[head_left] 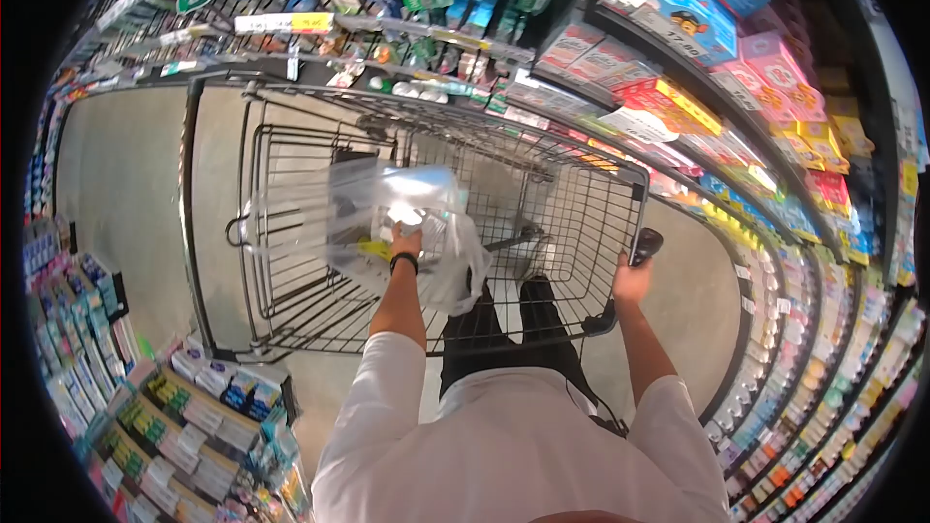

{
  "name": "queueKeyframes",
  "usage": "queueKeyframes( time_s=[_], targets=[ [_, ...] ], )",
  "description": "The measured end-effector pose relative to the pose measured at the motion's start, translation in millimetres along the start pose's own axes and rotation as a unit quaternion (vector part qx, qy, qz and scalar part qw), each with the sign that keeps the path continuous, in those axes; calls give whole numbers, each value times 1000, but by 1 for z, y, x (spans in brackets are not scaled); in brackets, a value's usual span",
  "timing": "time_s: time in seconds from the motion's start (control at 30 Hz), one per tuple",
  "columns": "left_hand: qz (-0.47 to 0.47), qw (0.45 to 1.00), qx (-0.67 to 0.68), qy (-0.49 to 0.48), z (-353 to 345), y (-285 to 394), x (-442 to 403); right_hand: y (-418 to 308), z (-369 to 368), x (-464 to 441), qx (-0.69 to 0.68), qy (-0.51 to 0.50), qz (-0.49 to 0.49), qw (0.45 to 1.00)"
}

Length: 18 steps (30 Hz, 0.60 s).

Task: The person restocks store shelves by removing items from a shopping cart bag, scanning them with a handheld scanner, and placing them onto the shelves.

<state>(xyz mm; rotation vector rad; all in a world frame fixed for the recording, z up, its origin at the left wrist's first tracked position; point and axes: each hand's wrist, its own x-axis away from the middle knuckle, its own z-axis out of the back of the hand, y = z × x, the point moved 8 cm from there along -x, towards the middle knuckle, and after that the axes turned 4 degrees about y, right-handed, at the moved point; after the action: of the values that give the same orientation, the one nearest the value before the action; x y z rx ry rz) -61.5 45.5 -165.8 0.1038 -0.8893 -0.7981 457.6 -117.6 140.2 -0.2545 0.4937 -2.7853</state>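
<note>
I can't tell how the left hand [408, 238] or right hand [632, 279] grips, but the plastic bag [463, 266] wants steadying low in the cart [643, 190].

The aisle is brightly and evenly lit, apparently from above, with a white glare burned into the plastic bag [455, 266] and only faint shadows cast on the floor [668, 329]; the shelves [775, 329] are bent by strong fisheye distortion, fine print is softened by blur, and the corners are blacked out
</note>
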Motion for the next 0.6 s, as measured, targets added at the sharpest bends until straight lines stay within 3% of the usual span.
queueKeyframes(
  time_s=[0.1, 0.23, 0.37, 0.43, 0.47, 0.57, 0.6],
  targets=[
    [-36, 999, 15, 32, 7, 12, 17, 1, 0, 0, 19, -1, -5, 1000],
    [-3, 997, -44, 59, 22, 21, 33, 3, -1, 2, 8, -28, -35, 999],
    [33, 992, -119, 13, 52, 56, 58, 5, -5, 0, -16, -13, -17, 1000],
    [-46, 983, -173, -48, 44, 69, 56, -2, -5, -2, -26, -10, -18, 999],
    [-41, 985, -153, -73, 40, 69, 52, -1, -5, -1, -17, -18, -27, 999],
    [-71, 978, -167, -101, 50, 87, 68, 3, -7, -1, -11, -39, -41, 998],
    [-123, 974, -178, -72, 62, 100, 81, 3, -10, -2, -7, -52, -42, 998]
  ],
)
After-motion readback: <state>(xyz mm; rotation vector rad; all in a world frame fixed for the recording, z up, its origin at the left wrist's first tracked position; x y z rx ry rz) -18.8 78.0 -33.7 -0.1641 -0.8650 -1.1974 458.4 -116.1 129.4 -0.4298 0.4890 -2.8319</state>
